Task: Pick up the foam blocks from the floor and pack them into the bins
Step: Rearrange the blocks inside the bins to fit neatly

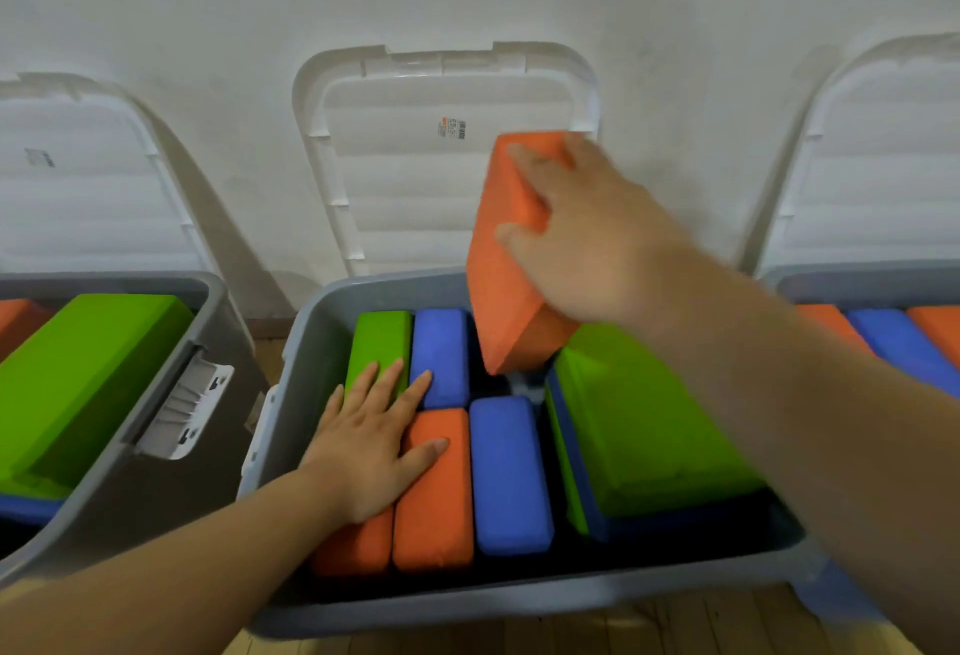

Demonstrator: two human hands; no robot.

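Foam blocks, left to right. At the left edge of the frame, the left bin (156,285) holds a flat green block (88,384). The left lid (93,186) leans on the wall behind it, and its sticker (40,157) is too blurred to read.

At lower centre, your left hand (371,441) lies flat with fingers straight and spread. It presses on the packed row (436,498) in the middle bin (322,321) and grips nothing.

The middle lid (405,197) stands upright behind this bin. Its barcode sticker (451,128) has an orange mark on it, and the print is too small to read.

Right of centre, your right hand (587,238) holds the orange block (511,259) by its upper end, fingers curled over the far edge and thumb on the near face. The block is tilted, with its lower corner over the dark gap (498,384) between the rows. It has not gone in yet.

Judging by the one-hand hold, the block is likely light. It is probably soft but shape-keeping, and the matte skin shouldn't slip. Grip it across the thin side near one end. It should squeeze a little if you wedge it in.

A large green block (644,420) lies slanted beside the gap. At the right edge of the frame, the right bin (857,272) shows orange and blue blocks.
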